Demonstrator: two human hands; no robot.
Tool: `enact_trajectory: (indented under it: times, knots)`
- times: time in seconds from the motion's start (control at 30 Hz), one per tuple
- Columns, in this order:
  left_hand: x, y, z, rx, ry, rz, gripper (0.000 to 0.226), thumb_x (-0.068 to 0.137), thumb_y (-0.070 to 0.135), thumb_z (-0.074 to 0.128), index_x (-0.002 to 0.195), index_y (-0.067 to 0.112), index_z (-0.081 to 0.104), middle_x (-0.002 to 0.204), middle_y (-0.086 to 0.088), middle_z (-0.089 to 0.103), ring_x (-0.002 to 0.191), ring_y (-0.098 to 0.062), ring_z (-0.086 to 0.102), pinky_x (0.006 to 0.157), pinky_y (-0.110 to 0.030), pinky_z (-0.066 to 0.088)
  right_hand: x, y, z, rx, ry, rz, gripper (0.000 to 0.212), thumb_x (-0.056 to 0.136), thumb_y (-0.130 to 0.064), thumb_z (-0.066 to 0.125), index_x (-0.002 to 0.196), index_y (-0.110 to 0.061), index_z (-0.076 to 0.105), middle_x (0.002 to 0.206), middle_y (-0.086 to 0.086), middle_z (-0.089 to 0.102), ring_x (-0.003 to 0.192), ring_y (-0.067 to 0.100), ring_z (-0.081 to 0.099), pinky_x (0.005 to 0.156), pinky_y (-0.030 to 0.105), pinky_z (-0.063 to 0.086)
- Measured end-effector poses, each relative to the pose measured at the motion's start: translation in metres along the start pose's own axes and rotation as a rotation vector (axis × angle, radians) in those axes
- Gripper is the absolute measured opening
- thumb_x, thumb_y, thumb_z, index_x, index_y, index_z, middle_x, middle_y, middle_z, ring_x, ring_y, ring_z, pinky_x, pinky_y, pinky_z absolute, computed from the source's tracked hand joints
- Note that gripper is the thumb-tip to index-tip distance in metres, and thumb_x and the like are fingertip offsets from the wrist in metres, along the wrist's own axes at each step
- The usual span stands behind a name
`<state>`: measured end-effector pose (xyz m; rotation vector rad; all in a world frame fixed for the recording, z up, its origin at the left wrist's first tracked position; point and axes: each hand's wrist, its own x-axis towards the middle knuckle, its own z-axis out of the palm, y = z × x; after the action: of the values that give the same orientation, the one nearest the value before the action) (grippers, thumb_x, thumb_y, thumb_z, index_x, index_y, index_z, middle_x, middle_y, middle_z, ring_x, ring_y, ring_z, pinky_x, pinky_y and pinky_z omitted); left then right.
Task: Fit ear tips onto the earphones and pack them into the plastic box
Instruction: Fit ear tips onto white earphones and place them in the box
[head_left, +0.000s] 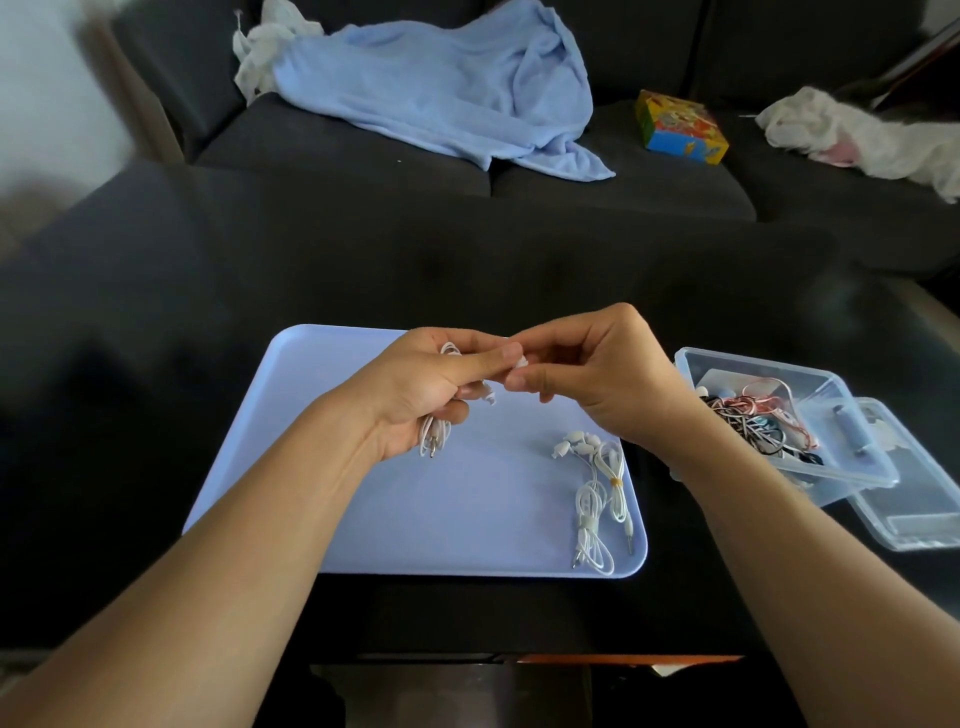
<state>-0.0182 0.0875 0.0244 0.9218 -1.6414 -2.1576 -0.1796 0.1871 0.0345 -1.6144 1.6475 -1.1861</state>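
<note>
My left hand (431, 387) grips a coiled white earphone set (435, 436) above the lilac tray (363, 499); its plug hangs below my palm. My right hand (597, 379) pinches a small white ear tip (520, 362) against the earbud that my left thumb and finger hold. More bundled white earphones (597, 488) lie on the tray's right side. The clear plastic box (841, 447) to the right holds a tangle of coloured earphones (758, 421).
The clear lid (914, 519) lies under and beside the box on the black table (156, 364). Behind it stands a dark sofa with a blue blanket (441, 88), a colourful carton (680, 127) and white cloths (852, 135).
</note>
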Motion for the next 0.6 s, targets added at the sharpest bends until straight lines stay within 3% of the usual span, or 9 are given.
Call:
enact_trajectory:
  times: [0.17,0.23,0.4,0.6]
  knots:
    - [0.0033,-0.0034,0.0001,-0.031,-0.001,-0.02,0.037,0.074,0.033,0.073,0.102,0.009,0.077,0.071,0.0,0.06,0.051,-0.007,0.034,0.04,-0.015,0.027,-0.0009,0.0072,0.0027,-0.094,0.057,-0.058,0.018,0.085,-0.015,0.074,0.103,-0.012,0.078,0.086,0.004,0.077,0.069,0.018,0.071,0.063,0.026,0.06]
    - [0.0044,-0.0037,-0.0013,-0.033,-0.017,-0.027,0.035,0.076,0.033,0.074,0.102,0.009,0.077,0.079,-0.004,0.06,0.051,-0.007,0.035,0.039,-0.014,0.027,-0.0003,0.0062,0.0015,-0.082,0.039,-0.051,0.018,0.086,-0.015,0.073,0.103,-0.011,0.077,0.086,0.005,0.077,0.069,0.019,0.071,0.063,0.026,0.061]
    - [0.0026,-0.0011,-0.0008,-0.06,-0.044,-0.033,0.042,0.075,0.03,0.072,0.109,0.005,0.073,0.066,0.003,0.059,0.051,-0.006,0.035,0.039,-0.013,0.026,-0.0025,0.0015,-0.0033,0.047,0.009,-0.016,0.022,0.079,-0.02,0.074,0.101,-0.013,0.076,0.084,0.001,0.078,0.068,0.018,0.071,0.062,0.022,0.059]
    - [0.002,-0.0039,0.0023,-0.052,-0.047,-0.036,0.043,0.08,0.029,0.071,0.111,-0.001,0.071,0.077,-0.005,0.059,0.051,-0.007,0.035,0.039,-0.014,0.026,-0.005,0.0039,-0.0015,0.015,0.04,-0.024,0.018,0.083,-0.016,0.073,0.1,-0.013,0.077,0.081,0.0,0.077,0.066,0.017,0.071,0.062,0.022,0.059]
